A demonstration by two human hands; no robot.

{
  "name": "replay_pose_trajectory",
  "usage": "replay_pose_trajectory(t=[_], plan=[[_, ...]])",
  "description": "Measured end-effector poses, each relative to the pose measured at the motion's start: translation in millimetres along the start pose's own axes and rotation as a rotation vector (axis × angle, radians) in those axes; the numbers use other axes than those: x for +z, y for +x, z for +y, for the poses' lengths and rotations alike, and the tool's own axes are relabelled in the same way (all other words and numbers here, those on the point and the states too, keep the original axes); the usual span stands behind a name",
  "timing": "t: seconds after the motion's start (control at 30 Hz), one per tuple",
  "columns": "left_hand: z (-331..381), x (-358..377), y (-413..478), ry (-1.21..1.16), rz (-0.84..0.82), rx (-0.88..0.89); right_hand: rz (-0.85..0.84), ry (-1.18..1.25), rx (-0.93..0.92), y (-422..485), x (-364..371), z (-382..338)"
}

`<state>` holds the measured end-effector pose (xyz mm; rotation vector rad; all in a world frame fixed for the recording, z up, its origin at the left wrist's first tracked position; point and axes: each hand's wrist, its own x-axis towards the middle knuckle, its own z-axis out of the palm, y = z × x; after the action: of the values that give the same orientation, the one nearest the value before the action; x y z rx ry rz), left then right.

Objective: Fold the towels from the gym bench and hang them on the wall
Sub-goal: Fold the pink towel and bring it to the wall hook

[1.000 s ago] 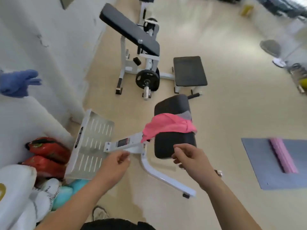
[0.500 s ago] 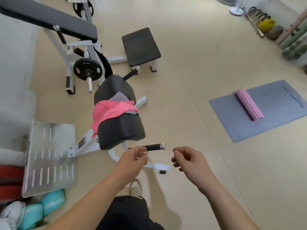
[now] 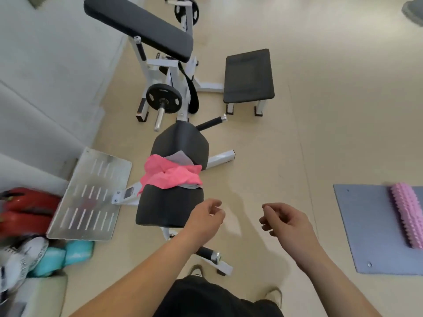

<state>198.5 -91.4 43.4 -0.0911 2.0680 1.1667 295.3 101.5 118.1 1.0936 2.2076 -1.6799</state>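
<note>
A crumpled pink towel (image 3: 170,173) lies across the black padded gym bench (image 3: 169,202). Under it a grey towel (image 3: 178,156) shows at the far side and the right edge. My left hand (image 3: 204,219) hovers at the bench's near right corner with loosely curled fingers and holds nothing. My right hand (image 3: 286,221) hangs further right over the bare floor, also loosely curled and holding nothing. Neither hand touches a towel.
A grey wall (image 3: 45,76) runs along the left. A slotted metal footplate (image 3: 89,195) joins the bench's left side. A weight machine with a plate (image 3: 163,99) and a small black seat (image 3: 248,75) stand beyond. Red and teal bags (image 3: 25,209) lie left; a mat with a pink roller (image 3: 405,216) lies right.
The view has swung from the wall down to the bench, which is now closer. Both hands have spread apart and stay without a hold.
</note>
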Motion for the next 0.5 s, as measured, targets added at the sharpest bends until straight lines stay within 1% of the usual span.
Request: replay_pose_trajectory(t=[0.1, 0.2, 0.3, 0.4, 0.5], plan=[[11, 26, 19, -0.059, 0.137, -0.054, -0.144, -0.086, -0.054, 54, -23, -10], [28, 61, 29, -0.129, 0.235, -0.125, -0.297, -0.179, -0.128, 105, -50, -12], [44, 97, 30, -0.262, 0.344, -0.198, -0.431, -0.260, -0.172, 147, -84, -18], [58, 126, 17, -0.341, 0.437, -0.259, -0.484, -0.292, -0.181, 167, -122, -23], [75, 135, 14, -0.362, 0.526, -0.248, -0.517, -0.271, -0.194, 182, -140, -38]])
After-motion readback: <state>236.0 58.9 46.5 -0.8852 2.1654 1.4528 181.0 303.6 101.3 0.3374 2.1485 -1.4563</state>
